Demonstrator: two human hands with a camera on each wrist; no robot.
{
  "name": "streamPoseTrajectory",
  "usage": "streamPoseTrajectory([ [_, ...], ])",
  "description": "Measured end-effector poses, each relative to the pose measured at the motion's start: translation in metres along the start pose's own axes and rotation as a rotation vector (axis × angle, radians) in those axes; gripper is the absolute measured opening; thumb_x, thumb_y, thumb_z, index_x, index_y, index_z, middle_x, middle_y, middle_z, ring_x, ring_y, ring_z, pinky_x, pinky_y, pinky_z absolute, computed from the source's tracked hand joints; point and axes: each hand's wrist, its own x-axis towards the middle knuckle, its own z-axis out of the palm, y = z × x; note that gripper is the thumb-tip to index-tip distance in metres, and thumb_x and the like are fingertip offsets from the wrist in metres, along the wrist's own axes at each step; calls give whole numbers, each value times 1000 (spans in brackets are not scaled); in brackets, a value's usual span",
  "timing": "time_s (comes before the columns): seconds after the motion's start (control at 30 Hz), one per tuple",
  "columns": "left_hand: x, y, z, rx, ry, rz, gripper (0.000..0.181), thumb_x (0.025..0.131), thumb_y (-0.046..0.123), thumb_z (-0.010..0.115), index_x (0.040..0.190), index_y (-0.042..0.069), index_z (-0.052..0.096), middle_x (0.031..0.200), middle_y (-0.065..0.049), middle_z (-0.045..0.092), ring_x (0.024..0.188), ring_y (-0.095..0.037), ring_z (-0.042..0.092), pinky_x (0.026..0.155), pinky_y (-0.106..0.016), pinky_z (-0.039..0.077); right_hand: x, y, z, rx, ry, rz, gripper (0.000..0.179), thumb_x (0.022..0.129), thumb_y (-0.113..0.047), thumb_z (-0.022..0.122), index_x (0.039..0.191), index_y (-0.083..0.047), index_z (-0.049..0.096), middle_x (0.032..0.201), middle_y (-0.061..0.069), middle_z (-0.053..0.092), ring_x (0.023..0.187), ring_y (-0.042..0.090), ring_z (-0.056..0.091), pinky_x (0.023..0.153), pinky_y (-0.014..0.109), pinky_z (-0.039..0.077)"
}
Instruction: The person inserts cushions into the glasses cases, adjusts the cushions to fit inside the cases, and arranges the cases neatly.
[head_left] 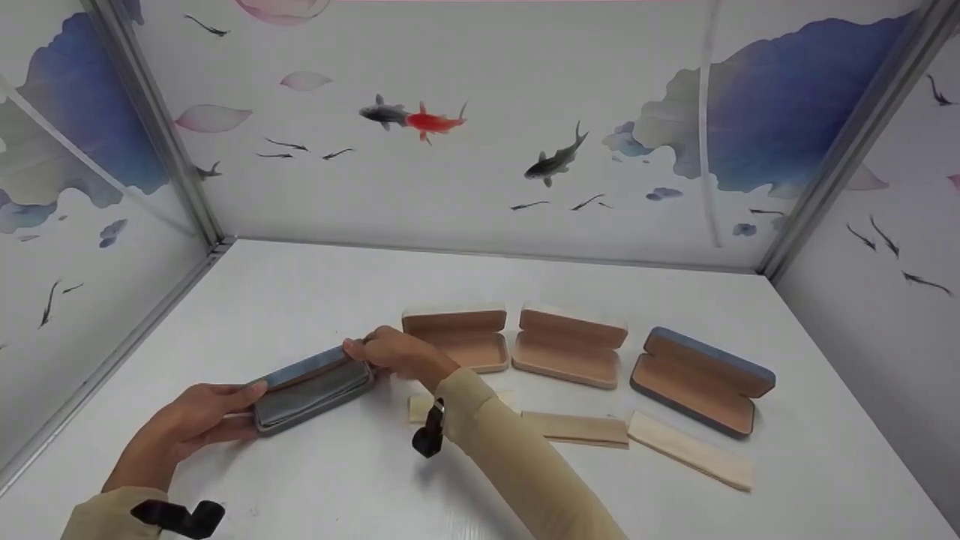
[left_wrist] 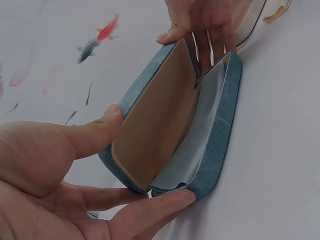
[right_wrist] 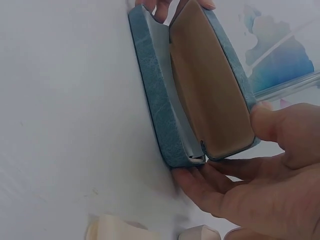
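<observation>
A blue glasses case (left_wrist: 220, 125) with tan lining stands part open between my two hands, at the left of the head view. Inside its lower half lies a folded grey-blue cloth (left_wrist: 192, 145). My left hand (head_left: 191, 420) grips the case's near-left end, thumb on the lid and fingers against the lower half. The far-right end is held by my right hand (head_left: 401, 352), with its thumb on the lid edge and fingers around the end, as the right wrist view shows. Part of the right hand's fingers is hidden in the head view.
Two pale cases (head_left: 455, 360) (head_left: 566, 367) stand open behind, and another blue case (head_left: 694, 390) lies open at the right. Before them lie a yellowish cloth (head_left: 417, 409), a beige cloth (head_left: 577, 429) and a cream cloth (head_left: 690, 450). Printed panels (head_left: 480, 195) wall the white table (head_left: 315, 487).
</observation>
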Motion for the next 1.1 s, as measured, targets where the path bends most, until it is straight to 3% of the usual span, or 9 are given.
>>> streamPoseTrajectory([
  [0.33, -2, 1, 3, -3, 115, -10, 86, 99, 33, 64, 147, -23, 20, 132, -33, 59, 100, -21, 75, 86, -31, 60, -2, 0, 4, -99, 45, -21, 62, 100, -46, 57, 145, -4, 52, 150, 8, 53, 142, 25, 46, 116, 46, 40],
  [0.63, -3, -2, 10, -14, 188, -5, 87, 96, 30, 69, 146, -23, 23, 129, -33, 62, 101, -24, 75, 84, -30, 60, -3, 3, 4, -148, 63, -26, 58, 101, -45, 56, 143, -5, 55, 147, 8, 55, 141, 24, 47, 116, 44, 40],
  [0.83, -2, -5, 14, 17, 247, -11, 91, 92, 33, 74, 147, -20, 25, 126, -30, 65, 106, -29, 73, 83, -31, 60, -6, 4, 4, -144, 50, -54, 49, 101, -43, 56, 131, -5, 64, 125, 2, 63, 129, 18, 52, 114, 43, 41],
  [0.97, -3, -7, 16, 14, 271, -6, 92, 90, 33, 76, 147, -19, 28, 123, -30, 67, 105, -28, 74, 83, -31, 61, -8, 7, 2, -145, 41, -82, 39, 101, -42, 56, 110, -6, 68, 98, -3, 58, 106, 14, 52, 99, 37, 44],
  [1.1, -3, -9, 17, -1, 280, 3, 91, 89, 32, 77, 147, -19, 29, 119, -28, 69, 101, -25, 75, 81, -30, 61, -9, 9, 1, -143, 36, -113, 34, 102, -41, 56, 90, -9, 63, 80, -4, 47, 89, 12, 48, 83, 33, 38],
])
